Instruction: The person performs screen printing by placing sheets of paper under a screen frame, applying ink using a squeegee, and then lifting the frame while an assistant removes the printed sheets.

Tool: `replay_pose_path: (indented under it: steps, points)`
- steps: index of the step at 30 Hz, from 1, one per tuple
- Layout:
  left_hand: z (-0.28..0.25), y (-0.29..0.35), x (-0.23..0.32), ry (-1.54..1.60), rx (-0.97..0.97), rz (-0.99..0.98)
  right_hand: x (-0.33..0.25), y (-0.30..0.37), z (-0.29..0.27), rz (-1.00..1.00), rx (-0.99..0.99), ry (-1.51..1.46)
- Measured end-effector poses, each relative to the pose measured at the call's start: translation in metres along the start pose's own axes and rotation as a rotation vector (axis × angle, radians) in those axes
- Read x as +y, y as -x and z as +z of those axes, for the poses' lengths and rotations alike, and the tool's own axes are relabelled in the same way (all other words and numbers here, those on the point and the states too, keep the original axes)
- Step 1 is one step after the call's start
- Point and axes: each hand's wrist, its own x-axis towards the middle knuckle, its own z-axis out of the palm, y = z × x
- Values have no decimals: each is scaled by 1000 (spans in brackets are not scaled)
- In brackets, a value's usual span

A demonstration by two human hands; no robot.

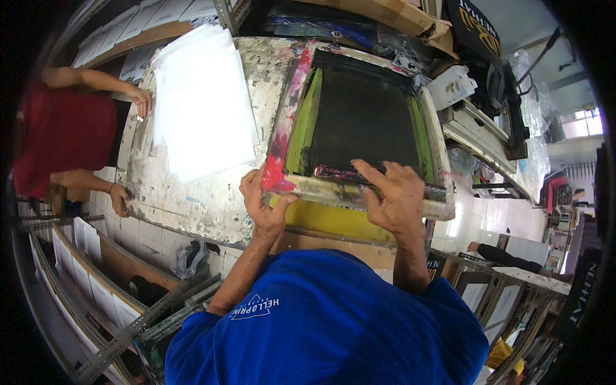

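On the counter (266,83) sits the inky frame (287,122), left hand (263,208) holding its near left corner, right hand (398,196) over its near edge, fingers' grip hard to tell, with black ink (362,122) already across its middle but white sheets (205,109) left of it looking not yet inked.

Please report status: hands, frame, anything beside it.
Left hand grips frame, near left corner. Right hand over near edge. White sheets left of frame.

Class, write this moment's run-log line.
Left hand: gripping screen-printing frame, near-left corner | Right hand: over near rail | White sheet stack: left of frame
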Motion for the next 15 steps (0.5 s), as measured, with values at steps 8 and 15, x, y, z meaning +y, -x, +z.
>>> replay_pose_path:
  steps: [8,15]
  points:
    - [61,-113,48,614,292,126,22,-85,-79,-130,296,104]
    - [166,-194,-75,52,-157,-66,41,-170,-131,-183,386,-14]
